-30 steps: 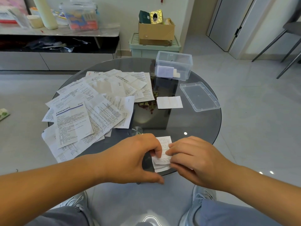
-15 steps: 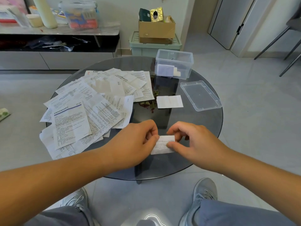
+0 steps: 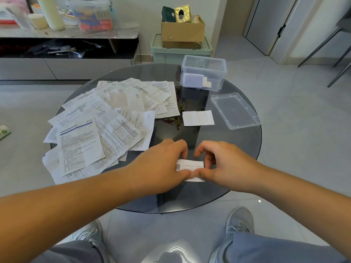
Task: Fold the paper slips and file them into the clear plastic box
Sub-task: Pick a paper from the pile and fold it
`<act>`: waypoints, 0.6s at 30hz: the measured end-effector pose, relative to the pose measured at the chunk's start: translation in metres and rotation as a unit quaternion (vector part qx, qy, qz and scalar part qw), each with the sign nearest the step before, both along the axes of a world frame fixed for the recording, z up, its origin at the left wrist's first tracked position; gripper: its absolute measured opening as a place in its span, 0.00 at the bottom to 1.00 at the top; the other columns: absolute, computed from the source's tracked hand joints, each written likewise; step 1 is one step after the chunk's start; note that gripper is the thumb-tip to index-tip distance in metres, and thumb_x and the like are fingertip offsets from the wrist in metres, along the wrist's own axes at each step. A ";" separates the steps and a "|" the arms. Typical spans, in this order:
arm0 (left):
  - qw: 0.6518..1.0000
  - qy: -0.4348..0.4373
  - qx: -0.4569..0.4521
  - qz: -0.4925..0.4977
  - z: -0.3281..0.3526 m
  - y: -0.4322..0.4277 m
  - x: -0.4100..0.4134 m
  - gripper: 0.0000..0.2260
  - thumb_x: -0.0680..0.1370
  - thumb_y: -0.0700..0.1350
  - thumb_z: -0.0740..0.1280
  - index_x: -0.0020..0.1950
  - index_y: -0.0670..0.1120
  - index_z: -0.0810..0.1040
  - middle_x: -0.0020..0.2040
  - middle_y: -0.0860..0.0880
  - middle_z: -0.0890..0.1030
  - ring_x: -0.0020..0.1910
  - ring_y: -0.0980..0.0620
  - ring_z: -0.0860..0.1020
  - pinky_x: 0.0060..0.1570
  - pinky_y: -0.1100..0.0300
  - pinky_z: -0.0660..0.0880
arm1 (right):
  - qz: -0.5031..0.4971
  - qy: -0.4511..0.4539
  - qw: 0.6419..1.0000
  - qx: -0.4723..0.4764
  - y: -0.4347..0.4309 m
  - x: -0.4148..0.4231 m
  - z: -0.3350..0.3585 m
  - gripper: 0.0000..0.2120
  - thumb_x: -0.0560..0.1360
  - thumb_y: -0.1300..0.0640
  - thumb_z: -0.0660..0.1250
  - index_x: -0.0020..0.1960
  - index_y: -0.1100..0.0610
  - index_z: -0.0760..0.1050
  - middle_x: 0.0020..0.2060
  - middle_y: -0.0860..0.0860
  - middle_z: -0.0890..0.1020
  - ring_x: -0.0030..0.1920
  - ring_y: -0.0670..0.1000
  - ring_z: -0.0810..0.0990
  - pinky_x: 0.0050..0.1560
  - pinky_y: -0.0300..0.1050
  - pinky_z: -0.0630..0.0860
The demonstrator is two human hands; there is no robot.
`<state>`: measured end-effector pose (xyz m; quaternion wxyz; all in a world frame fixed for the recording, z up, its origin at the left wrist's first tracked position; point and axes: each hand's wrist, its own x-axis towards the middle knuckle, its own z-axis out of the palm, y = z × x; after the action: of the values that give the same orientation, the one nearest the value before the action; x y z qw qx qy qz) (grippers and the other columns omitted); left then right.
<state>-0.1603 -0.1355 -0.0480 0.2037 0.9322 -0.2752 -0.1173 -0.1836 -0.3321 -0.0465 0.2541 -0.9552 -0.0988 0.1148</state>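
Observation:
A small folded paper slip (image 3: pixel 190 166) lies on the round glass table (image 3: pixel 237 164) near its front edge. My left hand (image 3: pixel 161 166) pinches the slip's left end, and my right hand (image 3: pixel 222 164) pinches its right end; the thumbs meet at the slip's near edge. A spread pile of printed paper slips (image 3: pixel 106 122) covers the table's left half. One folded white slip (image 3: pixel 198 118) lies alone mid-table. The clear plastic box (image 3: pixel 204 73) stands open at the far side with a few folded slips inside.
The box's clear lid (image 3: pixel 235 110) lies upside down on the table's right side. Behind the table are a green bin (image 3: pixel 180 52) carrying a cardboard box (image 3: pixel 183 30) and a low cabinet (image 3: pixel 66 44). My shoes and knees show below the table edge.
The slip went from a taller, loosely folded piece at the table's edge to a flatter, narrower strip further onto the table. Both hands moved forward with it and still hold its ends.

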 end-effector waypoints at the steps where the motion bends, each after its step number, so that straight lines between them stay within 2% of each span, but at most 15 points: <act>1: 1.000 0.005 0.004 -0.002 0.001 0.001 0.001 0.15 0.74 0.63 0.70 0.51 0.58 0.69 0.47 0.57 0.71 0.41 0.57 0.74 0.38 0.63 0.69 | 0.002 0.007 1.000 0.001 0.000 0.000 0.001 0.17 0.71 0.42 0.74 0.55 0.42 0.74 0.37 0.43 0.81 0.44 0.42 0.75 0.45 0.41 0.66; 6: 0.999 -0.027 0.018 -0.043 -0.002 0.003 -0.006 0.13 0.78 0.61 0.66 0.57 0.61 0.65 0.51 0.57 0.67 0.39 0.57 0.72 0.37 0.67 0.67 | 0.019 0.025 0.999 0.016 -0.006 -0.002 0.006 0.18 0.70 0.40 0.74 0.57 0.39 0.73 0.40 0.43 0.80 0.47 0.42 0.74 0.51 0.45 0.71; 9: 0.995 -0.056 0.054 -0.069 -0.004 0.006 -0.012 0.11 0.81 0.60 0.61 0.61 0.61 0.66 0.56 0.56 0.64 0.39 0.56 0.71 0.38 0.67 0.67 | 0.037 0.013 0.999 -0.009 -0.006 -0.006 0.005 0.19 0.70 0.37 0.74 0.57 0.38 0.73 0.42 0.42 0.78 0.51 0.42 0.72 0.60 0.48 0.68; 11: 0.993 -0.061 0.066 -0.078 -0.003 0.007 -0.013 0.09 0.82 0.60 0.60 0.59 0.60 0.69 0.58 0.56 0.64 0.40 0.57 0.71 0.39 0.67 0.68 | 0.031 -0.003 0.999 -0.008 -0.003 -0.007 0.004 0.18 0.69 0.35 0.73 0.55 0.39 0.74 0.42 0.42 0.77 0.50 0.43 0.71 0.62 0.50 0.67; 14: 0.996 -0.021 0.054 -0.072 0.002 0.008 -0.008 0.07 0.80 0.61 0.63 0.55 0.60 0.71 0.56 0.57 0.65 0.40 0.59 0.72 0.37 0.70 0.65 | 0.022 0.002 1.000 -0.009 0.000 -0.005 0.006 0.18 0.69 0.36 0.74 0.54 0.39 0.73 0.40 0.43 0.78 0.50 0.42 0.72 0.62 0.51 0.68; 18: 0.996 0.062 0.035 -0.048 0.008 0.009 0.002 0.11 0.75 0.61 0.70 0.54 0.61 0.76 0.52 0.60 0.67 0.42 0.58 0.74 0.38 0.71 0.66 | 0.017 0.026 0.999 -0.040 0.003 -0.001 0.012 0.20 0.68 0.37 0.76 0.53 0.41 0.72 0.40 0.43 0.78 0.47 0.43 0.72 0.61 0.51 0.68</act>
<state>-0.1585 -0.1265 -0.0404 0.1815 0.9153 -0.3024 -0.1945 -0.1847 -0.3289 -0.0340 0.2159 -0.9595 -0.1038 0.1481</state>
